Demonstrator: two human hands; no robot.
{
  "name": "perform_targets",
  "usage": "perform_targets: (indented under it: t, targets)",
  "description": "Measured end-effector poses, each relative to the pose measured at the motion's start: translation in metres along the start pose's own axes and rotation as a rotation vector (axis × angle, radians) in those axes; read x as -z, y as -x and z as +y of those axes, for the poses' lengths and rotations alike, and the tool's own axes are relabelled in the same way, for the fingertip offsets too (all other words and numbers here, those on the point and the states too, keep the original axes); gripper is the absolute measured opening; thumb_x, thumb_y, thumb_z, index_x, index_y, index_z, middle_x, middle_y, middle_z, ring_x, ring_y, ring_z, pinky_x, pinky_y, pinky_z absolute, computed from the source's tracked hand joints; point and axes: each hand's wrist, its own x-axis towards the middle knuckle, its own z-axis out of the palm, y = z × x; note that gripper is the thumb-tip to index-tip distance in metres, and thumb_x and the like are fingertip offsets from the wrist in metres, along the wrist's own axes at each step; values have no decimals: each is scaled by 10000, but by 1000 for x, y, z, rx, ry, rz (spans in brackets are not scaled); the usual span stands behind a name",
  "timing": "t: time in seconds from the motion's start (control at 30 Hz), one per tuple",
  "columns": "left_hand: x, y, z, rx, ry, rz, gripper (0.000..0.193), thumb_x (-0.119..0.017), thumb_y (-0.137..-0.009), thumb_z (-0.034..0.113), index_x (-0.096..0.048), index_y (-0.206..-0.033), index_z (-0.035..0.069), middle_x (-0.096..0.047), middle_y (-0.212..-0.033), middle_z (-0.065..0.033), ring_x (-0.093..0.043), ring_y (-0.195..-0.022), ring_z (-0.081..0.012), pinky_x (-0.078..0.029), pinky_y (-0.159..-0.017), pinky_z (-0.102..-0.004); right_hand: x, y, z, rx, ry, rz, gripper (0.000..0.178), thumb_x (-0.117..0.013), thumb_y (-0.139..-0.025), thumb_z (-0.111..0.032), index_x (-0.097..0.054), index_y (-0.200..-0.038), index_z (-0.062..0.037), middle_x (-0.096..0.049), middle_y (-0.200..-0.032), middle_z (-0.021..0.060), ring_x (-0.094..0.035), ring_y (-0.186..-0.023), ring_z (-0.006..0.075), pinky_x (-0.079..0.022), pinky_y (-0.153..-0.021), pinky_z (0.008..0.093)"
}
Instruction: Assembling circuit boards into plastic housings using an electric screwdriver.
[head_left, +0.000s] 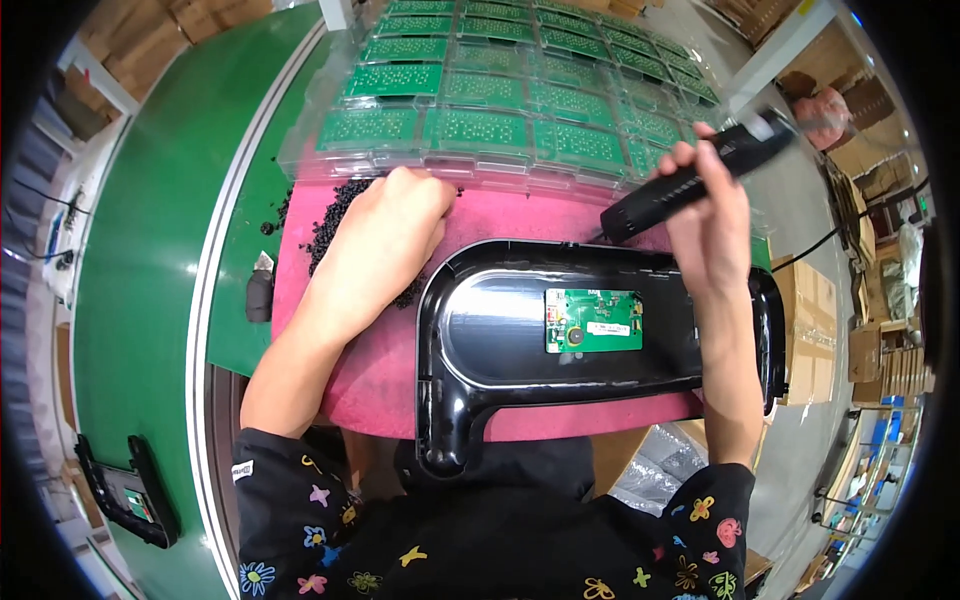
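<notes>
Circuit board (594, 321) in casing (495, 330), trays (480, 166) behind both.

A white label (608, 328) with dark print sits on the board (585, 307) (its characters are too small to read). A white tag (243, 469) with dark marks stands on the left sleeve (295, 505). A pale patch (760, 127) on the driver (665, 198) is too blurred to make out.

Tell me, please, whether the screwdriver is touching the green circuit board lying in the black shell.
Apart: in the head view, a strip of the black shell shows between the screwdriver and the circuit board.
</notes>
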Motion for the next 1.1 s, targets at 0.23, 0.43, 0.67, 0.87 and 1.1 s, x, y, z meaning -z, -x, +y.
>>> perform_targets:
  t: [0.23,0.43,0.67,0.87,1.1]
  targets:
    - [8,-8,45,-218,616,106,159,-744,-779,-5,-730,-937,-17,-720,-869,-105,-706,-793,-204,-562,-713,-296,-20,39,-20,-3,-434,-156,241,-529,-1027,-255,-479,-1206,-102,-486,-884,1,-504,-872,148,-402,-980,436]
    - [3,-7,59,-177,837,-73,146,-748,-811,-15,-725,-955,-18,-716,-899,-94,-691,-812,-163,-554,-734,-280,-25,55,-23,22,-517,-300,330,-595,-992,-254,-425,-1231,-103,-479,-873,-29,-473,-850,106,-347,-953,368]
    - [0,-2,66,69,1221,-324,128,-731,-861,-10,-699,-982,-36,-705,-938,-93,-673,-841,-131,-551,-738,-265,-20,66,-27,51,-541,-338,385,-652,-964,-222,-402,-1240,-123,-499,-875,-42,-500,-841,98,-343,-917,351]
    - [-1,-2,63,-153,932,-334,189,-748,-845,31,-676,-1004,-41,-720,-912,-114,-703,-826,-206,-548,-748,-299,-23,70,-26,56,-481,-329,397,-669,-953,-227,-403,-1232,-134,-509,-860,-42,-511,-819,101,-344,-899,354]
    - [-3,0,67,-217,918,-391,134,-720,-850,11,-650,-952,-39,-701,-891,-129,-690,-808,-280,-537,-717,-345,-26,76,-28,109,-418,-386,447,-774,-876,-232,-443,-1166,-163,-548,-802,-68,-539,-739,84,-374,-831,332]
